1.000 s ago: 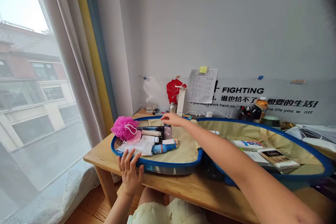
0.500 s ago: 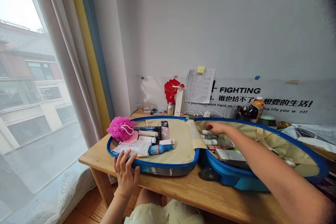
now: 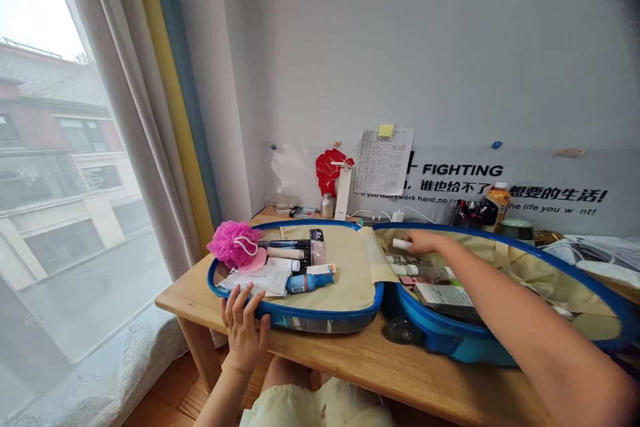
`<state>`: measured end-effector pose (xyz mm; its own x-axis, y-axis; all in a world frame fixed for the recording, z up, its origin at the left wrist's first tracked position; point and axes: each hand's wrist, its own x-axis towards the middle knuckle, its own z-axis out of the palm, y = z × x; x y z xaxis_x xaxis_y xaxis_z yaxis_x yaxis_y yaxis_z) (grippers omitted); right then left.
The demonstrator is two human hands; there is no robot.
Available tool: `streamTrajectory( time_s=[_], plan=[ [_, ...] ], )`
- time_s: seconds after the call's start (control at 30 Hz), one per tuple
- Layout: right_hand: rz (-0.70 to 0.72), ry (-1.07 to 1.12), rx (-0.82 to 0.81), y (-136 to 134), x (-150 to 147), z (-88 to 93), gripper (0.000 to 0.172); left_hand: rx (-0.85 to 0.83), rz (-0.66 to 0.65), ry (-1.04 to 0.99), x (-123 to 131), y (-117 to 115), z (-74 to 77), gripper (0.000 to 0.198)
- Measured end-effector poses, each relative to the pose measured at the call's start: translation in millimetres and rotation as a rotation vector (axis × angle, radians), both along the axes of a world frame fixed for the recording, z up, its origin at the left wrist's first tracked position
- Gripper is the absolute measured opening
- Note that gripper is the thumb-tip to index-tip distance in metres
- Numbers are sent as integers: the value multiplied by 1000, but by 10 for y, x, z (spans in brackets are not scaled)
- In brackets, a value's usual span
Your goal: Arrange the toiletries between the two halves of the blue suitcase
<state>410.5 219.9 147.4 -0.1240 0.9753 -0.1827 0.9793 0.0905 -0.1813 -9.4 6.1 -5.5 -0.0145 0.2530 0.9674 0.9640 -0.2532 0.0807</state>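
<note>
A blue-rimmed suitcase lies open on the table, with its beige lining showing in both halves. My left hand grips the front rim of the nearer left half. That half holds a pink bath puff, a blue spray bottle, a white packet and several tubes. My right hand reaches over the right half, with a small white tube held in its fingers. Beneath it lie several small toiletries and a flat boxed item. My forearm hides part of that half.
The suitcase sits on a light wooden table, and one suitcase wheel faces me. Behind it stand an orange drink bottle, a metal bottle and cables along the wall. Curtains and a window lie to the left.
My right hand has moved right from above the left half into the right half and now holds a small white tube. My left hand stays on the rim. The view has shifted slightly.
</note>
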Motion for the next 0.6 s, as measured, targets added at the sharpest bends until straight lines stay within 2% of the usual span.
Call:
streamTrajectory(
  time_s=[0.13,0.2,0.27,0.33,0.47,0.6],
  plan=[
    [6,129,145,-81,-87,302,34,-9,-1,-5,11,-9,10,36],
    [74,201,204,-111,-319,412,38,-10,-6,-7,14,-13,14,36],
    [170,253,216,-132,-679,452,39,-7,-14,-2,14,-15,18,35],
    [271,275,196,-146,-1117,423,39,-6,-18,6,14,-17,22,33],
    [435,273,174,-175,-1976,252,37,-21,-13,-6,16,-24,21,33],
    [500,245,172,-223,-2558,60,35,-36,-14,-15,21,-28,8,34]
  ],
)
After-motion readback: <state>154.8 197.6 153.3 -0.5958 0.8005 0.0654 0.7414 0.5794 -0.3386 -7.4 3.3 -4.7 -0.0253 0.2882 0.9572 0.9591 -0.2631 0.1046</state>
